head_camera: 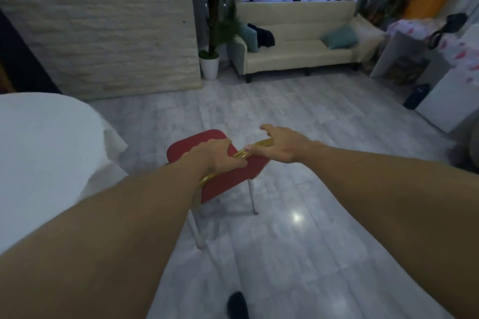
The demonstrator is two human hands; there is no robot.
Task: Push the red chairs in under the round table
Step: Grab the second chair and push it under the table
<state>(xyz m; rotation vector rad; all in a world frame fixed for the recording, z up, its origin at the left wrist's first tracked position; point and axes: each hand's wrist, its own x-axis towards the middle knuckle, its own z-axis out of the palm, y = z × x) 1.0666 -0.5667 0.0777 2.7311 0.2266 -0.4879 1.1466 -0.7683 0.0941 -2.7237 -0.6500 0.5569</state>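
A red chair (228, 181) with a gold top rail and pale legs stands on the floor just right of the round table (46, 142), which is covered by a white cloth. The chair stands clear of the cloth's hanging edge. My left hand (220, 154) is closed around the left part of the chair's top rail. My right hand (280, 145) rests on the right part of the same rail, thumb under it and fingers partly spread over it. Only one red chair is in view.
A cream sofa (298, 57) with teal cushions stands at the back under a window. A potted plant (210, 65) is beside a white brick wall. White furniture and a dark speaker (417, 96) sit at the right. Grey tiled floor spreads between.
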